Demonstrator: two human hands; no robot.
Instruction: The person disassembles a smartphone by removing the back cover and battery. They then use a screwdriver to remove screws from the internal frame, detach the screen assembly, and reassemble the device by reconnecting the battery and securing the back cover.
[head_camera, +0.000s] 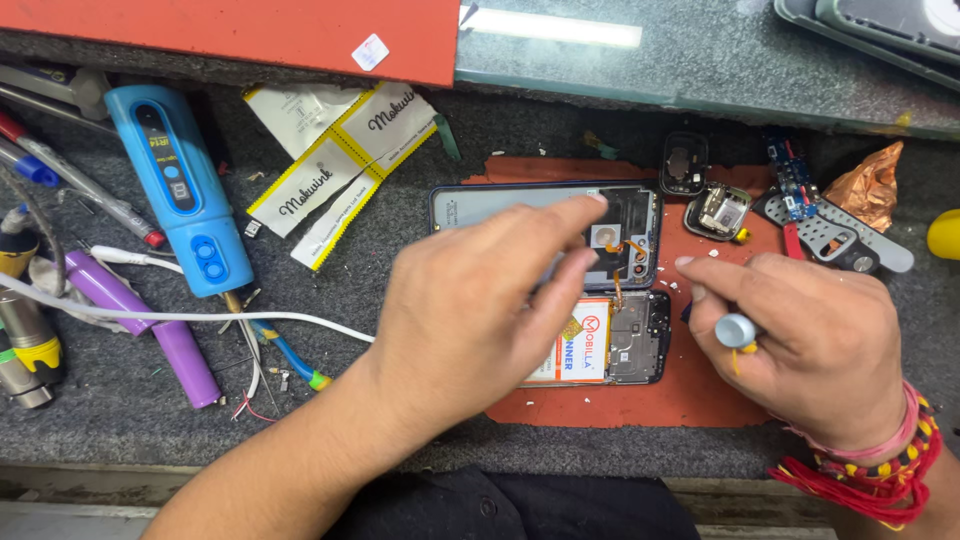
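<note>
Quick count from the bench: two hands, left hand (470, 310) and right hand (810, 345). One opened phone body (640, 340) with one battery (585, 345) in it, plus one separate back cover (500, 205) just above. One blue electric screwdriver (180, 190) upper left, one purple pen-like tool (150, 325) lower left, two yellow-edged paper strips (345, 160), one red mat (690, 395).

Blue electric screwdriver (185, 190), purple pen (150, 325), rust-red mat (690, 395) (on grey table (120, 400)), white-and-yellow labels (335, 165), copper-coloured foil (868, 185).
</note>
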